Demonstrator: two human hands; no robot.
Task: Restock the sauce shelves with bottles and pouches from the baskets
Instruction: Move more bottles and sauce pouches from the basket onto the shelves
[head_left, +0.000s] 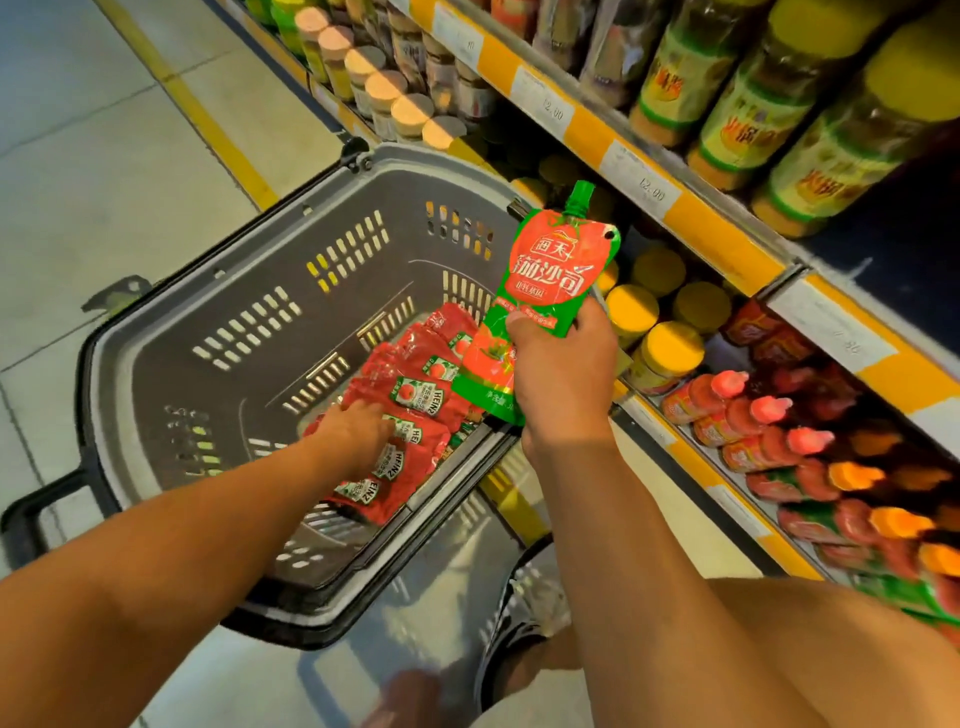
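Green-and-red spout pouch (550, 275) is pinched low by right hand (563, 374), fingers curled around it, spout up, over basket (218, 291) edge; shelf (691, 374) just right. Left hand (358, 428) rests on red pouches (410, 410) in basket, fingers bent down; grasp cannot be told.

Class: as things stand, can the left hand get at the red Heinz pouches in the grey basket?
Probably yes: the left hand already rests on the red Heinz pouches, and the grey basket is open-topped with nothing lying over them.

Glossy foil pouch (550, 270); matt plastic basket (218, 291) (grey, perforated).
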